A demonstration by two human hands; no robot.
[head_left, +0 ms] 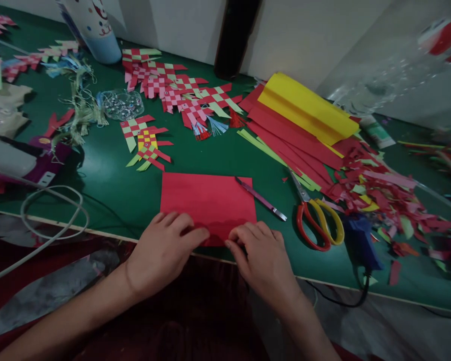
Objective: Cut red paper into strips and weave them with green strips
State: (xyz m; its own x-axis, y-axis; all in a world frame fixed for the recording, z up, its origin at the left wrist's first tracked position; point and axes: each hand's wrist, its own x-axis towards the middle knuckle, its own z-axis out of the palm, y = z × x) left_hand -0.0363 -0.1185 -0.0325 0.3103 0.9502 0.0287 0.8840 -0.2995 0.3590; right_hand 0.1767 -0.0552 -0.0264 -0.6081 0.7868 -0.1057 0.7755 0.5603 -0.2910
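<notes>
Scissors (305,196) on table (218,155) — right of paper (205,195)

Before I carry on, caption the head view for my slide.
Left hand and right hand at red paper's near edge, woven paper fish beyond, scissors to the right.

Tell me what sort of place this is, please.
Probably a papercraft work table: woven paper fish lie at the back, a red paper sheet lies in front, and red-and-yellow-handled scissors rest near a heap of paper scraps.

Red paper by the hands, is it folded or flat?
Mostly flat: the red paper lies spread on the green table. Cannot tell about its near edge, partly hidden by fingers.
</notes>
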